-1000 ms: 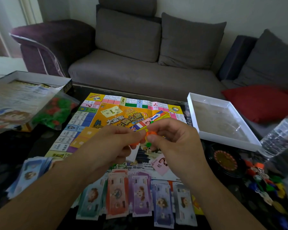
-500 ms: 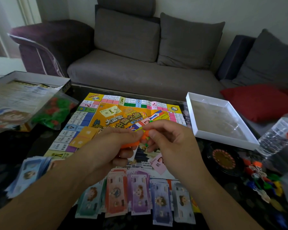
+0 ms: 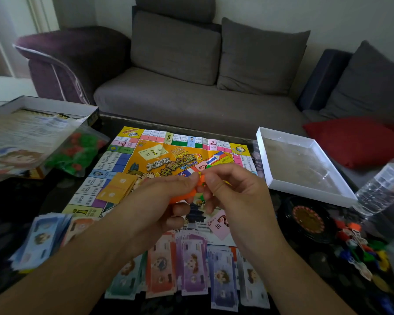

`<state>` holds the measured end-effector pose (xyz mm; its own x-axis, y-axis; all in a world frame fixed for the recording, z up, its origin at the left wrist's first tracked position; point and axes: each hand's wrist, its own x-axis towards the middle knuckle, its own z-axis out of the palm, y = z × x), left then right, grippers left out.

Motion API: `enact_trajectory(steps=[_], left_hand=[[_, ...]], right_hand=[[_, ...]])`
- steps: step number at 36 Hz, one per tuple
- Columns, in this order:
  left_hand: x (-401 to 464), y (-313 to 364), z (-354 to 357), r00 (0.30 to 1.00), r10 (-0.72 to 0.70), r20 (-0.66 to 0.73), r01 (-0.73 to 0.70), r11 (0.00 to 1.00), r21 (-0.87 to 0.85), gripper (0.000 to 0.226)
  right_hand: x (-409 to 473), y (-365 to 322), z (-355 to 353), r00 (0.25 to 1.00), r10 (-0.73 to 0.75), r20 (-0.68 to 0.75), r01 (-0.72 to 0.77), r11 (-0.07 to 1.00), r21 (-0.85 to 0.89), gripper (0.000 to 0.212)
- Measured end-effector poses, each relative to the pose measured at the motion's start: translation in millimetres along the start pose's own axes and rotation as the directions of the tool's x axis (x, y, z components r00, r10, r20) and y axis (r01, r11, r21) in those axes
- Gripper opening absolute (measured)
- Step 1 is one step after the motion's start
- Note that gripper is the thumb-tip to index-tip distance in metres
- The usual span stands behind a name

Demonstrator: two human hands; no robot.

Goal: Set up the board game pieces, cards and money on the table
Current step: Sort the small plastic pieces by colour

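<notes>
The colourful game board [image 3: 132,160] lies flat on the dark table. Above its middle, my left hand [image 3: 162,201] and my right hand [image 3: 234,192] meet and both pinch a small orange plastic game piece [image 3: 200,179]; a bit of green shows at its top and underside. A stack of orange cards [image 3: 117,189] rests on the board's left part, a pink card [image 3: 218,226] near its front. Play money notes [image 3: 193,264] lie in a row along the near edge, with a blue stack [image 3: 41,239] at the left.
An open box with a paper sheet [image 3: 32,133] and a bag of green and red pieces [image 3: 77,153] sit at left. A white box lid [image 3: 305,185], a black spinner [image 3: 305,217], loose coloured pieces [image 3: 359,248] and a plastic bottle [image 3: 382,189] stand at right. A sofa is behind.
Both hands have stayed together over the board, working the orange piece between the fingers; they have shifted only slightly. Nothing on the table has moved.
</notes>
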<state>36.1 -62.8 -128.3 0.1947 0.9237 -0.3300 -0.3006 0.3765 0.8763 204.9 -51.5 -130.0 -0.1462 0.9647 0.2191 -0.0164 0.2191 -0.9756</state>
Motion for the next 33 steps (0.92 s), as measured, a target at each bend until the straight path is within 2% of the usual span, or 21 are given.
enact_trajectory(steps=[2, 4, 9, 15, 22, 27, 30, 33], left_hand=[[-1, 0, 1, 1.000, -0.011, 0.020, 0.011, 1.000, -0.003, 0.029], [-3, 0, 3, 0.999, -0.015, 0.040, 0.016, 1.000, -0.019, 0.027], [-4, -1, 6, 0.999, 0.002, 0.032, -0.001, 0.999, -0.051, 0.031], [-5, 0, 3, 1.000, 0.017, -0.015, -0.017, 1.000, 0.002, 0.037], [-5, 4, 1, 0.998, 0.053, -0.020, -0.051, 0.995, 0.083, 0.029], [-4, 5, 2, 0.996, 0.089, -0.030, -0.087, 0.994, 0.072, 0.030], [-3, 4, 3, 0.994, 0.106, -0.031, -0.104, 0.993, 0.059, 0.035], [-2, 2, 4, 0.994, 0.109, -0.030, -0.108, 0.993, 0.043, 0.031]], right_hand=[[-1, 0, 2, 1.000, 0.017, -0.020, -0.016, 0.997, 0.076, 0.010], [-2, 0, 3, 0.999, 0.045, -0.022, -0.042, 0.990, 0.132, 0.017], [-3, 4, 6, 0.998, 0.068, 0.009, -0.069, 0.990, 0.122, 0.012], [-2, -1, 0, 1.000, -0.010, 0.018, 0.011, 0.996, -0.090, 0.014], [0, -2, -1, 0.998, -0.051, 0.023, 0.055, 0.962, -0.267, 0.016], [-1, -5, -4, 0.999, -0.046, 0.017, 0.048, 0.984, -0.169, 0.023], [-1, -9, -6, 0.999, -0.050, -0.015, 0.049, 0.995, -0.089, 0.016], [-1, -12, -8, 0.998, -0.061, -0.011, 0.059, 0.992, -0.114, 0.009]])
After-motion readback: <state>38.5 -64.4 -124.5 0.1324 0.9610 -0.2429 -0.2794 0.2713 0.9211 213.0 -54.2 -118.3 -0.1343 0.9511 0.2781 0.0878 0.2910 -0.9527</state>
